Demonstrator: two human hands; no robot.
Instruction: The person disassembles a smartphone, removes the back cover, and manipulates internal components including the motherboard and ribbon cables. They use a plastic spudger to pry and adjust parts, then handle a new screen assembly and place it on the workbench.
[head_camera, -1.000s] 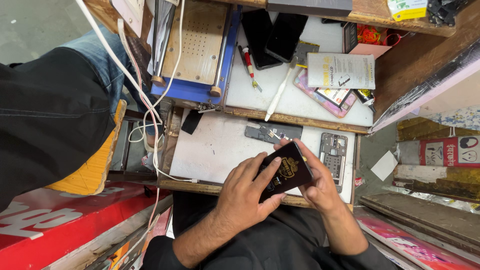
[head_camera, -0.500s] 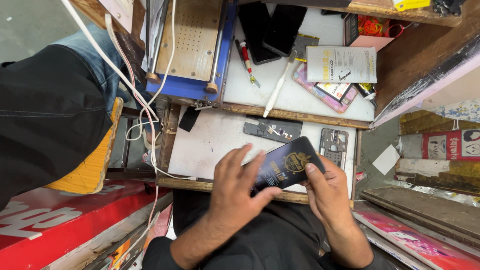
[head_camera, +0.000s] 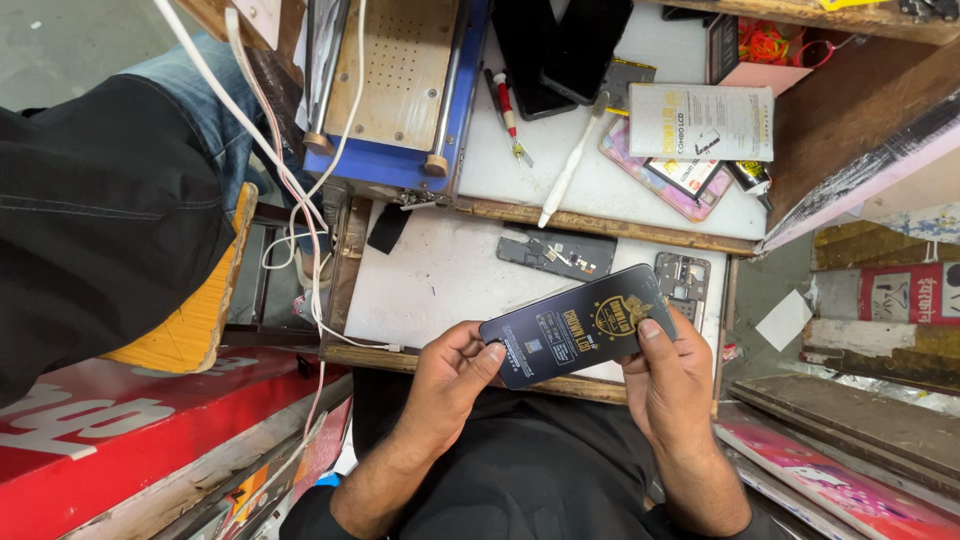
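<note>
Low in the middle of the frame, both hands hold a flat black packet with gold print (head_camera: 580, 325) just above the near edge of the white work surface (head_camera: 440, 280). The left hand (head_camera: 450, 375) pinches its lower left corner between thumb and curled fingers; the right hand (head_camera: 672, 385) cups the right end from beneath, thumb pressed on the face. The packet lies tilted, its right end higher.

Just behind it on the surface lie a dark phone part (head_camera: 557, 252) and a grey phone frame (head_camera: 683, 280), the latter partly hidden by the packet's corner. Further up, a white toothbrush (head_camera: 572, 165), a red-handled tool (head_camera: 507, 112), two dark phones (head_camera: 560, 45) and a white box (head_camera: 700, 122) crowd the upper shelf. A blue machine with a tan plate (head_camera: 400, 90) sits upper centre-left, white cables (head_camera: 290, 190) trailing down past it. Another person's dark sleeve (head_camera: 100, 220) fills the left side.
</note>
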